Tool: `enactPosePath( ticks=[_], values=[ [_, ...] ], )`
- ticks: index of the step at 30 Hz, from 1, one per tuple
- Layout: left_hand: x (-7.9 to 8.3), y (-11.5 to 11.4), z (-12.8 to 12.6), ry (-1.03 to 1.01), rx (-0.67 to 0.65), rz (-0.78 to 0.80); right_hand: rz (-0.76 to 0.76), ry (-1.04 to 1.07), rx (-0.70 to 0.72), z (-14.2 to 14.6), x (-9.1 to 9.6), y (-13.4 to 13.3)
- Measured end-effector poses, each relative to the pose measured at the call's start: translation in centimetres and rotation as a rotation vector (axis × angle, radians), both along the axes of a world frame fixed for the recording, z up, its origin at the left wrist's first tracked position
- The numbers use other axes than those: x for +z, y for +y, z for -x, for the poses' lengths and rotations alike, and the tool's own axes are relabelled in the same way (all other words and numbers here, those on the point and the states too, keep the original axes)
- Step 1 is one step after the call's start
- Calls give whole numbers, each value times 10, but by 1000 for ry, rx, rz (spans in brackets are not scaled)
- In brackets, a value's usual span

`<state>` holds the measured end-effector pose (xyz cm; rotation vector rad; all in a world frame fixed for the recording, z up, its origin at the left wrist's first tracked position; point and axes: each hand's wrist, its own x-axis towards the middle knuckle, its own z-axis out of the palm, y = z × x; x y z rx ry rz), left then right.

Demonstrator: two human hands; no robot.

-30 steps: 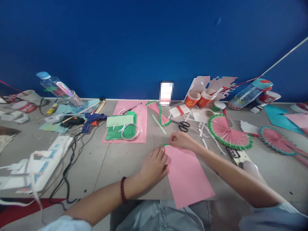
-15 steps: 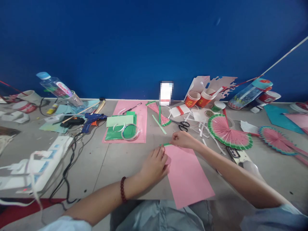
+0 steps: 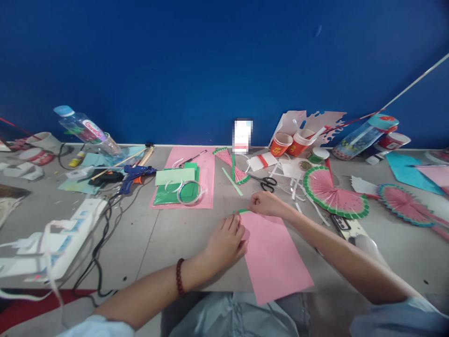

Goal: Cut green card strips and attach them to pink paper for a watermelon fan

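A sheet of pink paper (image 3: 275, 252) lies at the table's front, its near corner past the edge. Along its far edge runs a narrow green paper strip (image 3: 242, 211). My left hand (image 3: 226, 238) grips the sheet's upper left side, fingers bent and close together, thumb hidden. At the far edge, my right hand (image 3: 262, 203) is closed in a pinch on the paper where the green strip meets it; the fingertips are partly hidden. Black-handled scissors (image 3: 268, 183) lie just beyond my right hand. Loose green strips (image 3: 232, 181) rest near a folded pink-and-green paper fan (image 3: 222, 154).
To the left are green paper sheets with a tape roll (image 3: 189, 193), a blue glue gun (image 3: 135, 174), a power strip (image 3: 75, 238) and a bottle (image 3: 82, 128). On the right sit a watermelon-patterned paper fan (image 3: 331, 194), paper cups (image 3: 280, 144), white scraps and a phone (image 3: 341, 222).
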<state>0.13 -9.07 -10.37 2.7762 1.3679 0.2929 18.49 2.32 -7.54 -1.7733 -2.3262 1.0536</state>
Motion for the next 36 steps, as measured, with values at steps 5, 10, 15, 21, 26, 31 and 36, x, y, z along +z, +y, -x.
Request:
enactPosePath(
  ticks=[5, 10, 15, 21, 26, 31, 36],
  values=[
    [-1, -1, 0, 1, -5, -10, 55, 12, -6, 0, 5, 1],
    [-1, -1, 0, 18, -11, -31, 91, 41, 19, -2, 13, 0],
    [-1, -1, -1, 47, -4, -17, 84, 10, 64, -2, 16, -2],
    [1, 0, 1, 38, 10, 34, 59, -96, 91, -1, 13, 2],
    [1, 0, 0, 36, 25, 47, 5, -160, 83, 2, 13, -1],
    [-1, -1, -1, 52, 32, 26, -97, -251, 43, 5, 7, -5],
    [0, 0, 0, 97, 0, 7, -135, -295, 54, 6, 3, -6]
  ],
)
